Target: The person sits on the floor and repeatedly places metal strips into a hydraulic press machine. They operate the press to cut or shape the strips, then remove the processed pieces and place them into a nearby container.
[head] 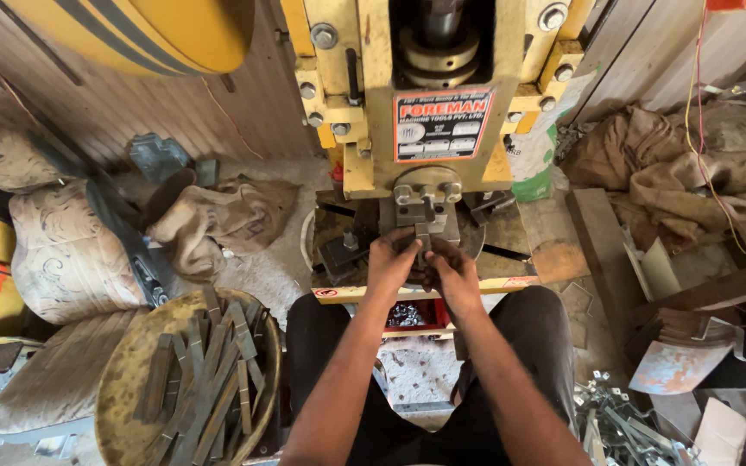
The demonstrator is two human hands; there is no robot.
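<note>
Both hands pinch strip (under press).

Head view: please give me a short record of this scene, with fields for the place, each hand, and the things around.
place: seat in front of a yellow press machine
left hand: at the press bed, fingers on a small metal piece
right hand: beside it, touching the same piece
left side: round pan filled with flat metal strips
right side: heap of bent metal parts, brown sacks
</note>
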